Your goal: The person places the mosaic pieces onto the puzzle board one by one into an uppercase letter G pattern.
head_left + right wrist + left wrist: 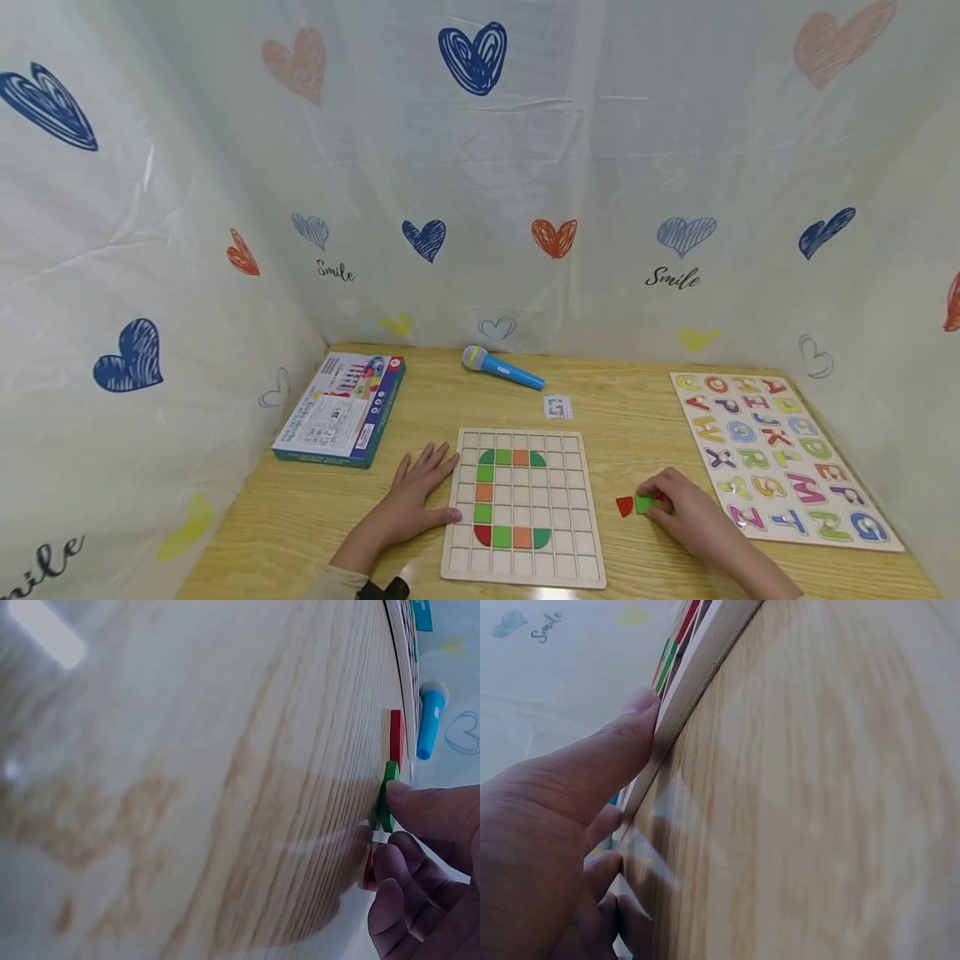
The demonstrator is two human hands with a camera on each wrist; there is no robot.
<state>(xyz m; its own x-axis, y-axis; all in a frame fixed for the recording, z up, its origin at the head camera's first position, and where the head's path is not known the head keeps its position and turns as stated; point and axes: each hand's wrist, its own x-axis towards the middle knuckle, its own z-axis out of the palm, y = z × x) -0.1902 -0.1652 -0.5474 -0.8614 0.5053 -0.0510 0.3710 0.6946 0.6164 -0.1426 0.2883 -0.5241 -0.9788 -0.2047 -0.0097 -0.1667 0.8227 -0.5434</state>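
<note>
A wooden grid board (570, 567) lies in the middle of the table. Green, orange and red tiles in it form a C shape, with rounded pieces at the corners. My left hand (412, 504) rests beside the board with spread fingers, its thumb (630, 739) touching the left edge. Right of the board, my right hand (686, 517) pinches a small green tile (388, 796) close to the tabletop. Just left of that tile lies a red quarter-round tile (625, 506). Another red piece (368, 874) shows partly behind the right fingers in the right wrist view.
A small pattern card (558, 407) lies behind the board, and a blue toy microphone (513, 372) farther back. At the left is a flat box (341, 408). An alphabet puzzle board (783, 467) lies at the right. Heart-printed curtains (600, 167) enclose the table.
</note>
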